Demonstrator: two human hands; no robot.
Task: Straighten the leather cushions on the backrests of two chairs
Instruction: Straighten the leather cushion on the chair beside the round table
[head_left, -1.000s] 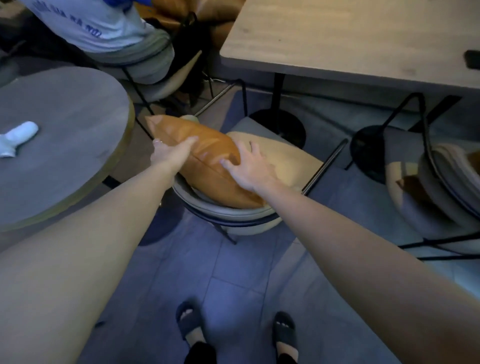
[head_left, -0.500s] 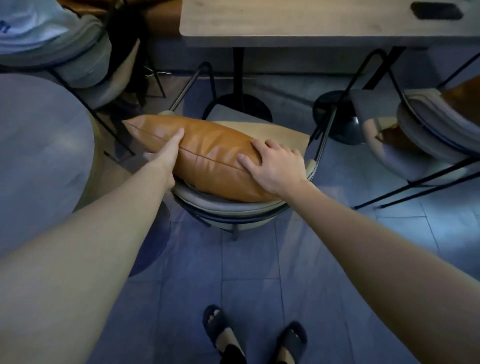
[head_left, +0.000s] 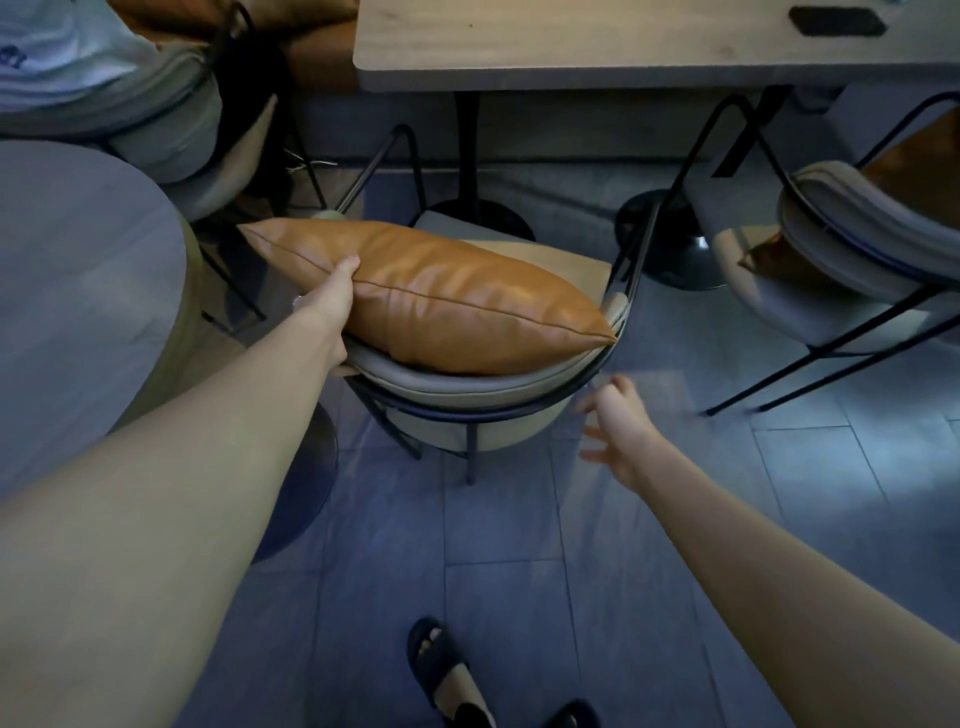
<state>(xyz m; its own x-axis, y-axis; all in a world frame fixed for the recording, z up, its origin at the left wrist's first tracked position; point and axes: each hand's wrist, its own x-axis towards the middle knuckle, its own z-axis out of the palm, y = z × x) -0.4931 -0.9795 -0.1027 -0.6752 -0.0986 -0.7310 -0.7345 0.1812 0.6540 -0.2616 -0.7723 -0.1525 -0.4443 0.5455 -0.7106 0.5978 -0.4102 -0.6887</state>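
A tan leather cushion (head_left: 441, 296) lies along the curved grey backrest (head_left: 467, 387) of the nearest chair. My left hand (head_left: 324, 306) grips the cushion's left part, thumb on top by the seam. My right hand (head_left: 618, 431) hangs open and blurred in the air below and right of the backrest, touching nothing. A second chair (head_left: 841, 244) stands at the right with a brown cushion (head_left: 779, 260) partly hidden behind its backrest.
A wooden table (head_left: 597, 47) with a dark phone (head_left: 836, 21) stands behind the chairs, on black pedestal bases. A round grey table (head_left: 78, 291) is at the left. A seated person in a pale shirt (head_left: 47, 52) is at top left. My sandalled feet stand on grey floor tiles.
My right hand has come off the cushion and dropped down to the right. The left hand keeps its hold, and the cushion now lies longer along the backrest.
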